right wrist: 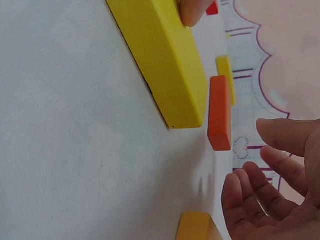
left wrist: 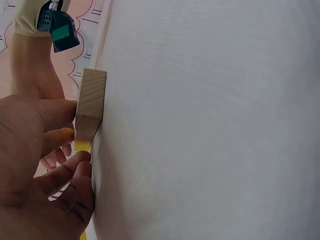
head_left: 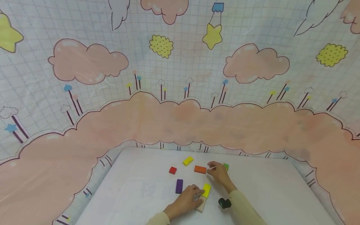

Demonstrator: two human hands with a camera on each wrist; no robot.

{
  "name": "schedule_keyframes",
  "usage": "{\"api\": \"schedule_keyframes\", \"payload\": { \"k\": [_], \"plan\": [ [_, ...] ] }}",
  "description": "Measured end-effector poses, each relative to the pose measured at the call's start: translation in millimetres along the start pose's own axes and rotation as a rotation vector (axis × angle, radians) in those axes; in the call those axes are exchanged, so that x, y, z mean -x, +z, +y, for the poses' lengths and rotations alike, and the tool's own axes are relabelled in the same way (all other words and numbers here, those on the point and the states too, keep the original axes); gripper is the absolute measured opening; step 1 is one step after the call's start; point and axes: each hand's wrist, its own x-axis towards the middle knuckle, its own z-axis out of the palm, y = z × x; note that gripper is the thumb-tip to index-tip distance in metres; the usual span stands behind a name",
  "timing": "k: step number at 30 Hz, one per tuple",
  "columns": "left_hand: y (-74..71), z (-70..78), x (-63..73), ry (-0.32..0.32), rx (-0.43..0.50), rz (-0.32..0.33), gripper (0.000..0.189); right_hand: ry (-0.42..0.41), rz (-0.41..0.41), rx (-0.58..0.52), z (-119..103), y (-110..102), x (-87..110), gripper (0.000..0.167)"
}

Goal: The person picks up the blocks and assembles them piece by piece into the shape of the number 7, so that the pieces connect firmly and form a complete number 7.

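Note:
My left hand (head_left: 187,200) rests over two blocks lying end to end, a yellow block (head_left: 207,190) and a plain wooden block (head_left: 201,204). A fingertip presses on top of the yellow block, and the thumb touches the wooden one. In the left wrist view the wooden block (left wrist: 91,102) shows its grained end, with the other fingertips down at the table. My right hand (head_left: 220,175) hovers just right of an orange block (head_left: 200,169), thumb and fingers apart with nothing between them. The right wrist view shows the orange block (right wrist: 219,114) beyond the yellow block (right wrist: 165,65).
A purple block (head_left: 179,186) lies left of my left hand. Farther back are a red block (head_left: 172,170) and another yellow block (head_left: 187,161). Behind my right hand a green block (head_left: 226,166) is partly hidden. A patterned curtain (head_left: 180,122) surrounds the white table (head_left: 126,187).

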Motion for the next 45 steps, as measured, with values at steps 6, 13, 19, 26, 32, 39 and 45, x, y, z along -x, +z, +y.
{"api": "schedule_keyframes", "payload": {
  "k": [6, 13, 19, 26, 32, 39, 45],
  "plan": [
    [-1.0, -1.2, -0.1, 0.012, 0.000, 0.003, 0.040, 0.051, -0.030, 0.003, 0, 11, -5.5, 0.032],
    [-1.3, -2.7, 0.3, 0.028, 0.008, 0.006, 0.040, 0.078, -0.025, 0.050, -7, 19, -3.2, 0.037],
    [-0.4, -1.3, -0.4, 0.026, 0.012, 0.003, 0.040, 0.079, 0.000, 0.058, -7, 22, -5.0, 0.036],
    [0.3, -1.6, -2.2, 0.015, 0.003, 0.003, 0.039, 0.105, -0.015, 0.062, -4, 24, -8.7, 0.037],
    [1.5, -0.9, -2.5, 0.000, 0.004, 0.000, 0.039, 0.127, -0.022, 0.087, -3, 26, -9.5, 0.034],
    [1.3, -1.0, -2.1, 0.003, 0.005, 0.001, 0.040, 0.104, -0.024, 0.090, -2, 25, -8.9, 0.030],
    [2.4, -2.7, -2.0, 0.009, 0.018, -0.002, 0.039, 0.127, -0.016, 0.071, -1, 26, -10.0, 0.029]
  ]
}}
